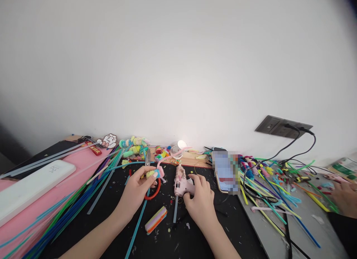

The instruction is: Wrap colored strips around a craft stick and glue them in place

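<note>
My left hand [135, 192] pinches a small fuzzy piece [154, 173] of yellow, blue and pink pipe cleaner above the black mat [92, 229]. My right hand [199, 200] is closed around the handle of a pink hot glue gun [181, 182] that lies on the mat, its glue stick [175, 212] pointing toward me. Red-handled scissors [153, 188] lie between the two hands. A striped pastel block [156, 219] rests on the mat just in front of the hands.
Long coloured pipe cleaners [83, 199] fan across the left, beside a pink sheet [69, 173] with a white case [30, 188]. A phone [225, 171] stands to the right. More pipe cleaners and cables [273, 199] cover the grey board; another person's hand [344, 197] works at far right.
</note>
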### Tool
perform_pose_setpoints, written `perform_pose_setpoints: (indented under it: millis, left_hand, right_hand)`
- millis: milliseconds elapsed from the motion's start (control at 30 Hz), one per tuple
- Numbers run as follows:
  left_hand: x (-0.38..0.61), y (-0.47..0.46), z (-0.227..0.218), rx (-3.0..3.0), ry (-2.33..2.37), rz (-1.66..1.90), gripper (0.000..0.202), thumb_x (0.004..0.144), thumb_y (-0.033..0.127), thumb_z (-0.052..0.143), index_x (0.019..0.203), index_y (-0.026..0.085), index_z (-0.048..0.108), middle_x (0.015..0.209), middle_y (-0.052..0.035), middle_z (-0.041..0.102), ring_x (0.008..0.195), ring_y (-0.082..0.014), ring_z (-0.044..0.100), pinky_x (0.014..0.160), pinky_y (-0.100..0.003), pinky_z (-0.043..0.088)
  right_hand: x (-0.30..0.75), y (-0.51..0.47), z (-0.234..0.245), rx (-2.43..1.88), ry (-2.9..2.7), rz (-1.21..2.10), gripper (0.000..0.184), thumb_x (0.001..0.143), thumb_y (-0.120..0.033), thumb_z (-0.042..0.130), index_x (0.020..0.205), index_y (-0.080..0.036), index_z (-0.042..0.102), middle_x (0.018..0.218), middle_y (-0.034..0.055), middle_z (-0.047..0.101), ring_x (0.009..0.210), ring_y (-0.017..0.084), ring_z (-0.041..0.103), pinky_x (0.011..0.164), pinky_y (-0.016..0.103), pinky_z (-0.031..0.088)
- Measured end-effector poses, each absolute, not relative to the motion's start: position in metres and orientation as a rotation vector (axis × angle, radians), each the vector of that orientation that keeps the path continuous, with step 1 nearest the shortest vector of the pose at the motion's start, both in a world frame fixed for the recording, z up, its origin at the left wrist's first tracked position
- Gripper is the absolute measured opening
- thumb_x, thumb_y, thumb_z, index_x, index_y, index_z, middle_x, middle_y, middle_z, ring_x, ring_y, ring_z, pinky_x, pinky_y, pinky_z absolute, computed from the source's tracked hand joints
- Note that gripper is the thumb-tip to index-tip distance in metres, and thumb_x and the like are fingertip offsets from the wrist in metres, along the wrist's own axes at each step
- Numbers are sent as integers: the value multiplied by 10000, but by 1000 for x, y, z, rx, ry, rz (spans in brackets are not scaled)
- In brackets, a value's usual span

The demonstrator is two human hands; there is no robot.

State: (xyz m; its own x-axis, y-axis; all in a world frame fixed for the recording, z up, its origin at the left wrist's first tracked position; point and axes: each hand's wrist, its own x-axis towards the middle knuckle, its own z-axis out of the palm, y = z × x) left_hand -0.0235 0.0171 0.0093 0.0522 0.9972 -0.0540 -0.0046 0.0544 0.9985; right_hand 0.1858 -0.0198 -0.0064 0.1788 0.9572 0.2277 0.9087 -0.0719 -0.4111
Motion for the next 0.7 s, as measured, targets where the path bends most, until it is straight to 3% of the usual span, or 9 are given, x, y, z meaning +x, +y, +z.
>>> perform_pose_setpoints:
  millis: [233,467,700]
  left_hand:
    - [-23,19,7,1013,1177,1157,431,695,504,753,967,177,679,837,-24,693,811,-207,678,827,-339,568]
    - [-22,19,6,961,1132,1173,437,710,486,745,1017,179,691,934,-48,739,939,-236,688,898,-348,562]
    - [-22,15,11,1315,1247,1226,337,759,433,662,975,176,687,920,-63,667,855,-242,672,773,-349,565]
  right_hand:
    - [184,-20,-3,-2095,-1807,126,489,674,-139,538,1151,-211,617,1102,125,657,1038,367,559,830,483,402]
    - [188,-20,1,-1751,-1702,243,253,780,-222,561,1024,-220,629,954,61,678,856,253,640,734,329,458]
    - [186,-23,8,-1324,-1767,345,164,908,-297,507,915,-192,633,835,44,672,729,194,631,663,274,488]
